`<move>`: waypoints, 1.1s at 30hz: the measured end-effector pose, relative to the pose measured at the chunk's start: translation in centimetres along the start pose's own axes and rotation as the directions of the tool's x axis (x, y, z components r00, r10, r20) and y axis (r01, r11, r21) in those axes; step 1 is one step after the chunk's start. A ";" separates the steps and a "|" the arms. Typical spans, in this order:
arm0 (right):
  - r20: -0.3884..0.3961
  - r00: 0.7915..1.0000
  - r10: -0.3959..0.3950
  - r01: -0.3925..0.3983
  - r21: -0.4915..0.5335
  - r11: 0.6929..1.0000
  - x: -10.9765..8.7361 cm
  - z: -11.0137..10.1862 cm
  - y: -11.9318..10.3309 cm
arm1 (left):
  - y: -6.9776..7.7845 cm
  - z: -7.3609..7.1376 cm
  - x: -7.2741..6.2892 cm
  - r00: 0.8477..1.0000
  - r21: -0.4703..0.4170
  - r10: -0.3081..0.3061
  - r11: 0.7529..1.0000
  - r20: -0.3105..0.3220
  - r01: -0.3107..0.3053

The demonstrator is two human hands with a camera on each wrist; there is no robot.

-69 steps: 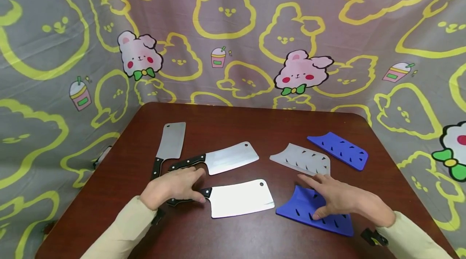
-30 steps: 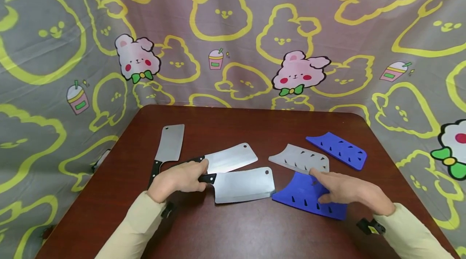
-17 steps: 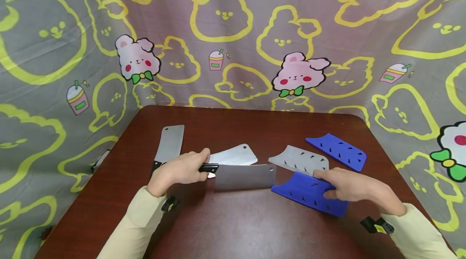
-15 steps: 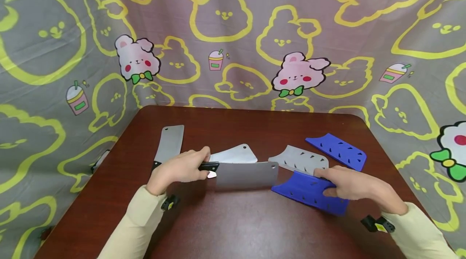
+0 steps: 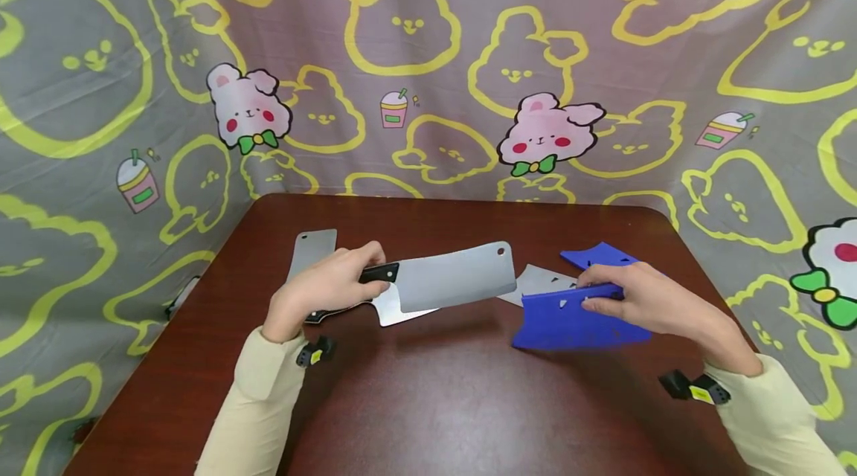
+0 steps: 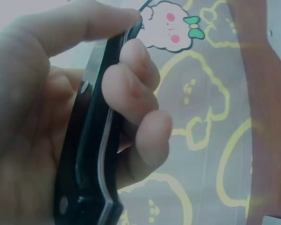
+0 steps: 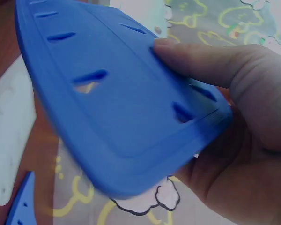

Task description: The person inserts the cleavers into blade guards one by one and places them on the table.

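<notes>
My left hand [image 5: 332,282] grips the black riveted handle [image 6: 91,150] of a cleaver [image 5: 455,277], its wide steel blade pointing right above the table. In the left wrist view the fingers wrap round that handle. My right hand [image 5: 646,297] pinches a blue blade guard [image 5: 576,320] by its upper edge, thumb on one face. The guard [image 7: 117,89] has slanted slots and a curved-in end, which faces the cleaver's tip across a small gap. Behind the held cleaver lies a second cleaver [image 5: 395,312], mostly covered by it in the head view.
A third cleaver [image 5: 312,249] lies at the back left, its handle hidden by my left hand. A whitish blade guard [image 5: 538,281] and another blue blade guard [image 5: 599,254] lie behind my right hand. The brown table [image 5: 428,401] meets a patterned curtain [image 5: 428,74].
Both hands have taken hold and lifted: the cleaver has risen off the table, its blade turning, and the blue guard has tipped up onto its edge. The other cleavers and guards stay put.
</notes>
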State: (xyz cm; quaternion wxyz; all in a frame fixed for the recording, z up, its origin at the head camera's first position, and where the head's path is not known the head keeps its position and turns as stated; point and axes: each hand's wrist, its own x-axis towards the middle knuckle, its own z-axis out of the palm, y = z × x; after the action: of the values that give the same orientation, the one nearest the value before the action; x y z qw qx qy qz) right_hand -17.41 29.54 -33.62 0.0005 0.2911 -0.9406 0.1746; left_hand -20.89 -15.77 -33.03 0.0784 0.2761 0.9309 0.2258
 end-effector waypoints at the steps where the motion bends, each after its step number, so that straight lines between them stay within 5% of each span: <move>1: -0.027 1.000 0.014 -0.014 0.004 1.000 0.1 -0.2 -0.1 | 0.0 -0.2 0.0 1.000 0.000 0.006 1.000 -0.007 -0.006; 9: -0.207 0.971 0.122 -0.099 0.118 0.988 0.7 -1.7 -0.4 | 0.3 -1.6 -0.1 1.000 -0.068 0.000 0.998 -0.027 -0.002; 16: -0.370 0.905 0.212 -0.120 0.258 0.959 1.0 -2.5 -0.6 | 0.4 -2.8 -1.2 0.997 -0.121 -0.015 0.993 -0.082 0.005; 28: -0.561 0.807 0.184 0.041 0.364 0.930 1.8 -2.9 -0.8 | -0.5 -2.9 -2.0 0.985 -0.177 -0.020 0.984 -0.170 -0.011; 33: -0.611 0.775 0.161 0.169 0.446 0.879 1.9 -2.7 -0.3 | -0.7 -3.0 -2.1 0.978 -0.196 -0.029 0.981 -0.208 -0.013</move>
State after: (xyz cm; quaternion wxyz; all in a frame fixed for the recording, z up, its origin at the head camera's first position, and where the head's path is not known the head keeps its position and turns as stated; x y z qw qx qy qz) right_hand -19.09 29.19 -30.80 0.2444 0.2083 -0.8117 0.4879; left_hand -20.25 -18.55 -30.62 0.0075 0.2380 0.9083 0.3438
